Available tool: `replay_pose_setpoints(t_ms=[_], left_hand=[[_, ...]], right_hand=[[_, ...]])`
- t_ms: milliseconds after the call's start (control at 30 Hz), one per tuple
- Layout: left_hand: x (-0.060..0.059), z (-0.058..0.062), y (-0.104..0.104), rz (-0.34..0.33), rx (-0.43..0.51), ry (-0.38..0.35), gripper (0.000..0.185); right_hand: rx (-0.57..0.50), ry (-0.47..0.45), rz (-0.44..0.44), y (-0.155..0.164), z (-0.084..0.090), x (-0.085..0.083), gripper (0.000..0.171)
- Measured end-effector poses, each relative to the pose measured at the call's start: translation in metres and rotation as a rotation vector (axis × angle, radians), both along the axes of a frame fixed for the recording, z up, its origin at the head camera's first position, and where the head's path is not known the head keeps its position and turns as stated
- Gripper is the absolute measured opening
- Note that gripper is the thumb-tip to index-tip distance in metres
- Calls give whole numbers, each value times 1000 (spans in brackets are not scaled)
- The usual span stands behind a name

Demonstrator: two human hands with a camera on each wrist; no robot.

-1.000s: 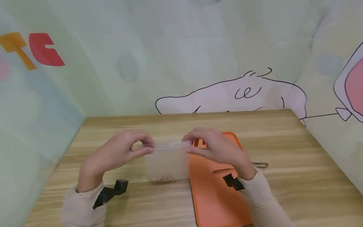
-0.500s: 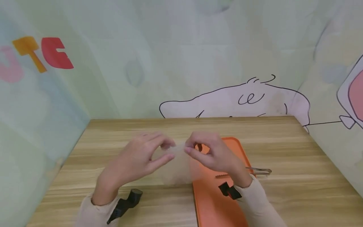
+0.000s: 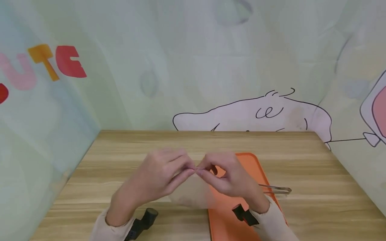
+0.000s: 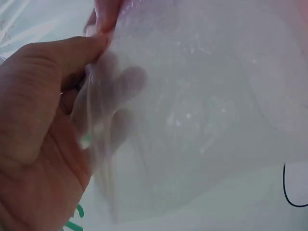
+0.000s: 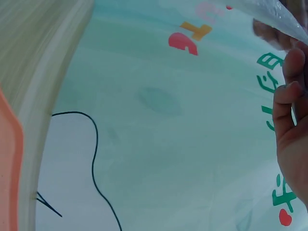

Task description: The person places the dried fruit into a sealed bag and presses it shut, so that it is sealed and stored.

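A translucent plastic bag [image 3: 191, 194] hangs below both hands, overlapping the orange tray's left edge in the head view. My left hand [image 3: 161, 175] pinches its top edge between thumb and fingers. Right beside it, my right hand [image 3: 229, 174] pinches the same edge, and the two sets of fingertips meet. In the left wrist view the bag [image 4: 207, 110] shows a purplish band along its top, and fingers of the left hand [image 4: 38, 110] show through the film. Only part of the right hand [image 5: 293, 120] and a corner of the bag [image 5: 281, 12] appear in the right wrist view.
The orange tray [image 3: 233, 226] lies on the wood-grain table [image 3: 144, 137], under the right arm. Metal tongs [image 3: 275, 189] extend over the tray's right edge, partly hidden by the right wrist. A printed backdrop [image 3: 193, 83] rises behind the table.
My left hand has slid right along the bag's top edge, from its left corner up to the right hand. The right hand keeps its pinch. The head view has tilted up slightly.
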State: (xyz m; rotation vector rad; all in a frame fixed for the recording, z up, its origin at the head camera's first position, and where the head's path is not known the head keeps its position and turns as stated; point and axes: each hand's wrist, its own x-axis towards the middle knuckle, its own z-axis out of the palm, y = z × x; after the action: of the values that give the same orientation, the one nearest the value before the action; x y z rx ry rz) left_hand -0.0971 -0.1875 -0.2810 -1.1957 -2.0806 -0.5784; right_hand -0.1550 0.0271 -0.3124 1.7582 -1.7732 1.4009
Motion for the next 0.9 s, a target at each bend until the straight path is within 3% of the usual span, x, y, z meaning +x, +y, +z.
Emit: replay_pose_setpoints(t_ms=[100,167,233,300,367,433,500,733,900], left_hand=[[5,3,-7,-9,34,-101,24],[9,4,-12,-18,50,-183,24],[11,5,-16,-13,39,-211,25],[12,5,-15,-6,13,-185,26],[12,5,-11,15,-22,-110,28],[13,6,-7,33,-42,-41,29],[14,7,-3,34,-38,-19,29],[18,12,-9,16,66,-109,25],[13,10,-7,-93,66,-109,20]], right_hand=[[-39,29,-18,0,1,4,17],[-38,-5,-2,0,0,6,16],[-20,-65,27,0,-1,8,12],[12,-116,40,-2,-2,10,7],[33,-127,33,-5,-3,11,5],[23,-90,12,-7,-3,12,6],[-7,-45,11,-8,-1,11,11],[-82,-64,28,3,5,10,14],[-19,-140,35,11,9,9,8]])
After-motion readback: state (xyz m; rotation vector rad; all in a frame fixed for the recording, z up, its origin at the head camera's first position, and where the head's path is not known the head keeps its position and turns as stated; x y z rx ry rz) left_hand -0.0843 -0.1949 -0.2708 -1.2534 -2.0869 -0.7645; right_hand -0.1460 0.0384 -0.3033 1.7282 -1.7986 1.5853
